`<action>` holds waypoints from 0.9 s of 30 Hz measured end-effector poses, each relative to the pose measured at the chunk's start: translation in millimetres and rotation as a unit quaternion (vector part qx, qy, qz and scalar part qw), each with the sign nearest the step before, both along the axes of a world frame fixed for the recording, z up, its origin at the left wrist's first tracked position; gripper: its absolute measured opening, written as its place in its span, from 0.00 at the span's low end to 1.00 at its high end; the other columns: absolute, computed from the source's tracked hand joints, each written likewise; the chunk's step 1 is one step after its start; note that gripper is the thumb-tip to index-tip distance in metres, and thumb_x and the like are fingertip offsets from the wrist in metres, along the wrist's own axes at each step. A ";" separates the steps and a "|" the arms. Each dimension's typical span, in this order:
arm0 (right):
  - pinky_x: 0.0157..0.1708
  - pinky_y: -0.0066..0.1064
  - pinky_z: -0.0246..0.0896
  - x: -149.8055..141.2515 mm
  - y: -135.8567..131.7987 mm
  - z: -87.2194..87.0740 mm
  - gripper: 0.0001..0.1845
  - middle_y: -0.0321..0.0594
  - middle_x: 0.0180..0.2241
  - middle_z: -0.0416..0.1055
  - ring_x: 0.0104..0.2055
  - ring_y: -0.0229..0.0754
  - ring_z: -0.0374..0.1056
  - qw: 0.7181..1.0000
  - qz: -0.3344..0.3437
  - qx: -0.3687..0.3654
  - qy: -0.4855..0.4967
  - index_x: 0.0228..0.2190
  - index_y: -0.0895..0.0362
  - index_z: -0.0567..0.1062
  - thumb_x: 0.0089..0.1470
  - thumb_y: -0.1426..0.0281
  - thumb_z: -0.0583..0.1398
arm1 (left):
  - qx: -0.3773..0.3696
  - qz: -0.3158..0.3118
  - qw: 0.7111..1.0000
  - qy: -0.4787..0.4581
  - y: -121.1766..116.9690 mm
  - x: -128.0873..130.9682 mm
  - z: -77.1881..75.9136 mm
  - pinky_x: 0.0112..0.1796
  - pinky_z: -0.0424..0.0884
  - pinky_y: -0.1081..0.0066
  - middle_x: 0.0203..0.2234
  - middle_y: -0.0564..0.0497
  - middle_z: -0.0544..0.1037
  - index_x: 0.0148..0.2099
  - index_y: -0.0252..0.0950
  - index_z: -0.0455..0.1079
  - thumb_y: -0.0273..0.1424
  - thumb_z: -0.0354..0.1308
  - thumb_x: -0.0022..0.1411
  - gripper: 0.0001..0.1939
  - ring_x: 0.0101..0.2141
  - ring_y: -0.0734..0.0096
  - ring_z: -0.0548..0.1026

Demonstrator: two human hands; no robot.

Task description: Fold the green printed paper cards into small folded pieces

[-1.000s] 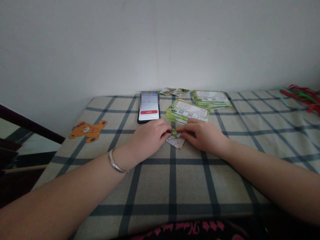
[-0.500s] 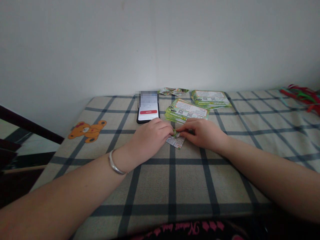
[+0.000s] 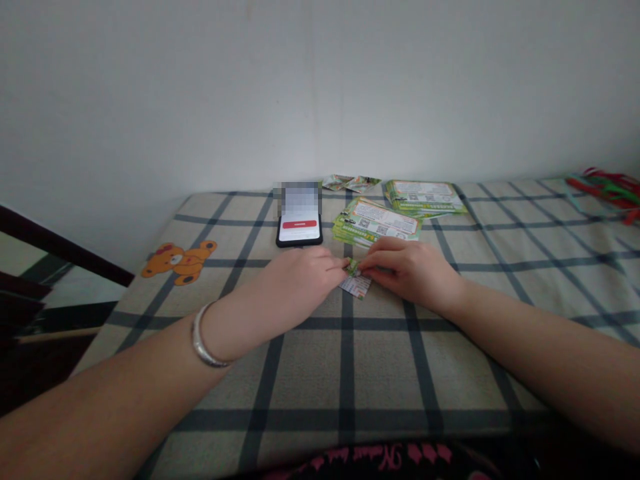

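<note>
At the fingertips, we see the right hand [image 3: 417, 272] pinching a small folded paper [image 3: 357, 287] between thumb and forefinger. The left hand [image 3: 300, 280] touches its left edge; we cannot tell if it pinches. The paper lies on a checked cloth [image 3: 310, 380]. Just beyond, we find two card stacks [image 3: 383, 219], a lit phone [image 3: 300, 233] left of them, then the wall [image 3: 320, 93].

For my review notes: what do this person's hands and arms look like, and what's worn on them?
The left hand is gloveless, with a rounded silver-coloured bangle around its wrist. The right hand is gloveless too, its wrist unadorned. No sleeves show on either side.
</note>
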State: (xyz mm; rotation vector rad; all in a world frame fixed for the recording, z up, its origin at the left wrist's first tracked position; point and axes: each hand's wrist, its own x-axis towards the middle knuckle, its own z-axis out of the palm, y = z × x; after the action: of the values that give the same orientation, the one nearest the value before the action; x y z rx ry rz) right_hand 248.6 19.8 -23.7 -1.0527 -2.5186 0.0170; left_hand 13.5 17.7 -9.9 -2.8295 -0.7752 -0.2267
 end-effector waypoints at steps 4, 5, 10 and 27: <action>0.35 0.31 0.63 1.3 -2.7 2.6 0.11 0.37 0.41 0.76 0.39 0.41 0.72 0.995 0.061 0.071 -0.038 0.39 0.53 0.78 0.61 0.71 0.56 | 0.006 0.007 1.000 0.024 -2.9 -0.4 3.5 0.43 0.74 0.61 0.40 0.48 0.78 0.45 0.34 0.73 0.25 0.52 0.65 0.10 0.42 0.62 0.74; 0.35 0.32 0.63 1.4 -2.8 2.8 0.11 0.37 0.41 0.76 0.39 0.41 0.72 0.994 0.064 0.079 -0.042 0.39 0.53 0.78 0.60 0.72 0.56 | 0.001 0.008 1.000 0.026 -3.6 -0.4 4.7 0.43 0.74 0.61 0.41 0.48 0.78 0.46 0.35 0.73 0.25 0.52 0.65 0.10 0.43 0.62 0.74; 0.39 0.33 0.64 -0.1 -1.8 -0.2 0.12 0.37 0.43 0.77 0.42 0.43 0.71 0.997 0.050 0.059 -0.029 0.41 0.53 0.78 0.59 0.72 0.57 | -0.035 0.006 0.999 0.010 -3.7 -0.6 9.2 0.44 0.74 0.60 0.39 0.47 0.78 0.45 0.34 0.74 0.26 0.52 0.65 0.10 0.43 0.62 0.75; 0.42 0.34 0.60 -2.5 5.4 2.8 0.08 0.39 0.36 0.76 0.40 0.43 0.67 0.999 0.030 -0.026 0.016 0.38 0.54 0.78 0.56 0.72 0.59 | -0.127 0.046 0.976 -0.171 7.4 4.8 -12.3 0.48 0.70 0.60 0.43 0.47 0.77 0.49 0.33 0.70 0.27 0.58 0.62 0.12 0.45 0.63 0.71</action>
State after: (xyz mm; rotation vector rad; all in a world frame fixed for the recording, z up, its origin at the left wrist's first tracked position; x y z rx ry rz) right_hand 246.1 25.2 -20.8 -0.9870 -2.5324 0.1161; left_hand 18.3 25.1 -22.1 -3.0237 -1.0704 -0.6564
